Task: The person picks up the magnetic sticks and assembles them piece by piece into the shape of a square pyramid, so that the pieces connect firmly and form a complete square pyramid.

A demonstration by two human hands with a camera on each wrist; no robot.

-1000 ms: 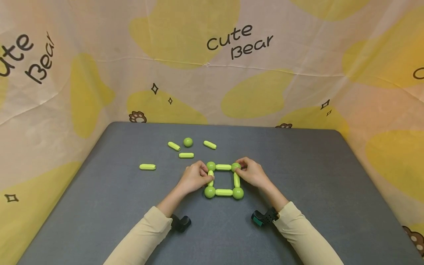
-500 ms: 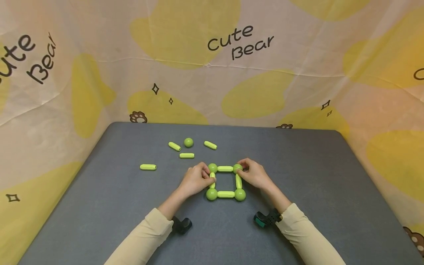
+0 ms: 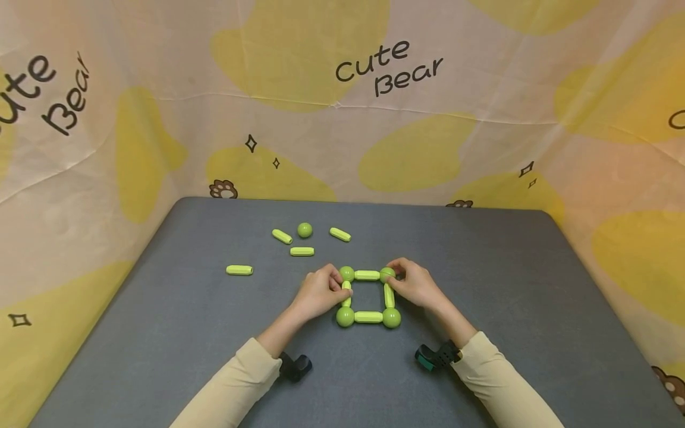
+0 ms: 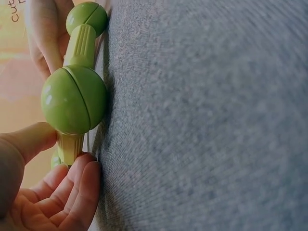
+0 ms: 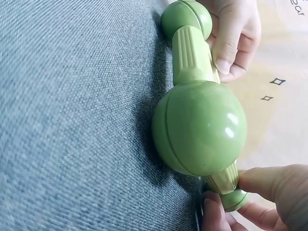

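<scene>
A square frame of green balls and light green rods (image 3: 368, 317) lies flat on the grey table. My left hand (image 3: 317, 292) pinches its left rod (image 4: 70, 147) between thumb and fingers, near the far left ball (image 3: 346, 273). On the other side my right hand (image 3: 417, 284) grips the far right corner, where the far right ball (image 5: 234, 199) meets the right rod (image 5: 224, 178). The right fingertips are partly hidden behind the frame. Both near corner balls (image 3: 392, 317) stand free of the hands.
Loose on the table behind the frame are a green ball (image 3: 304, 230) and several light green rods (image 3: 302, 252). One more rod (image 3: 239, 270) lies farther left. A patterned cloth (image 3: 299, 107) rises behind the table (image 3: 160, 333).
Both hands have slid the square frame slightly to the right and toward the person. Their grip looks the same, and the loose pieces have stayed in place.
</scene>
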